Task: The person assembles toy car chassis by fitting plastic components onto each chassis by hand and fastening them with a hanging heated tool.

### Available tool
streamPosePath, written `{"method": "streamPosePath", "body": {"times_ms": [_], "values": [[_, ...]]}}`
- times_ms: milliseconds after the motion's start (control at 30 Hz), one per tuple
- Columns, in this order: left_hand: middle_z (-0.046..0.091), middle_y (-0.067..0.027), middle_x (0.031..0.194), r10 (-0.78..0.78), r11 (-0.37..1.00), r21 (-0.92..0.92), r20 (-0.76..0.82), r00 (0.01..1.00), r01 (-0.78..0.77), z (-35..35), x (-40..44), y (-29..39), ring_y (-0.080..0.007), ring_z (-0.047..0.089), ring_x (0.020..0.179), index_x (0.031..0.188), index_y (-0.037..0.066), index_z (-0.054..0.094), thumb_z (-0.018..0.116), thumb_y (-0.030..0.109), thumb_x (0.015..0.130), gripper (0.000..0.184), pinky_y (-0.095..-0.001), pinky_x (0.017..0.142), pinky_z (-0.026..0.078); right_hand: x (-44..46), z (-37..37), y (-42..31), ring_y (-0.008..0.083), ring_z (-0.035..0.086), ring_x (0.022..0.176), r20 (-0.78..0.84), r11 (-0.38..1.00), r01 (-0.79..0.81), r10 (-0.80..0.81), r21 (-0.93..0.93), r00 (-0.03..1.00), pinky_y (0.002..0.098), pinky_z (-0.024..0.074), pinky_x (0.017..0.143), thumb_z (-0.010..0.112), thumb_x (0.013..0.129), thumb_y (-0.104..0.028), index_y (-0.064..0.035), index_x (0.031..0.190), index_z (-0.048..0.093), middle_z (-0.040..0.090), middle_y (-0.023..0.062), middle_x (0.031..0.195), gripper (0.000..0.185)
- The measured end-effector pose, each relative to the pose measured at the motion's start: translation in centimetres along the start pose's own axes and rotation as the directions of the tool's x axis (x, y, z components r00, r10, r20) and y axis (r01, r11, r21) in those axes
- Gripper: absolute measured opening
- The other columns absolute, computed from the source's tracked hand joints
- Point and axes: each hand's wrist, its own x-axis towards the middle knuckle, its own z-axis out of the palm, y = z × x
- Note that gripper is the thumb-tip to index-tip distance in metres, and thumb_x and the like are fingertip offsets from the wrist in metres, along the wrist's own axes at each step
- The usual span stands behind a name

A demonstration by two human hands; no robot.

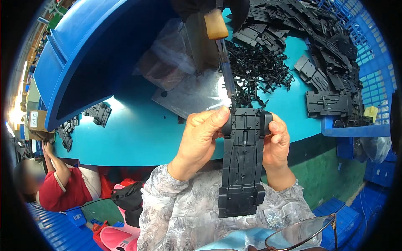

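Note:
A long black plastic chassis part (pixel 243 163) hangs in front of my body, its far end under the tip of a driver bit (pixel 227 75). My left hand (pixel 201 136) grips the chassis near its top left corner, thumb on the edge beside the bit. On the right side, my right hand (pixel 277 140) holds the top right corner with fingers curled around a black block. Just beyond the chassis lies a heap of small black parts (pixel 266 71) on the teal table (pixel 138 142).
Many black chassis parts (pixel 328 104) are piled at the right by a blue basket (pixel 356 130). A large blue bin (pixel 63 79) stands at the left. A metal plate (pixel 188 94) lies under the driver. A seated person in red (pixel 63 192) is at the far left.

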Motion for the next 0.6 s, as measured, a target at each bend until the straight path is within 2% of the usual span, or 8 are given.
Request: {"method": "streamPosePath", "body": {"times_ms": [467, 600], "values": [[0.058, -0.0001, 0.066, 0.082, 0.986, 0.142, 0.039, 0.996, -0.087, -0.01, -0.01, 0.47, -0.0071, 0.047, 0.06, 0.076, -0.001, 0.066, 0.058, 0.029, 0.087, 0.033, -0.0227, 0.056, 0.039, 0.12, -0.33, 0.99, 0.0101, 0.05, 0.044, -0.02, 0.996, 0.014, -0.012, 0.09, 1.0, 0.0195, 0.0389, 0.037, 0.057, 0.08, -0.02, 0.0032, 0.089, 0.054, 0.062, 0.0119, 0.075, 0.025], [0.059, -0.0004, 0.067, 0.095, 0.979, 0.178, 0.025, 0.995, -0.098, 0.21, -0.03, 0.52, -0.007, 0.048, 0.061, 0.078, -0.001, 0.066, 0.058, 0.029, 0.087, 0.033, -0.0223, 0.057, 0.04, 0.13, -0.41, 1.0, 0.0106, 0.05, 0.043, 0.009, 0.998, 0.027, -0.027, 0.065, 1.0, 0.0195, 0.0391, 0.038, 0.057, 0.079, -0.02, 0.004, 0.09, 0.054, 0.062, 0.0121, 0.074, 0.027]]}}
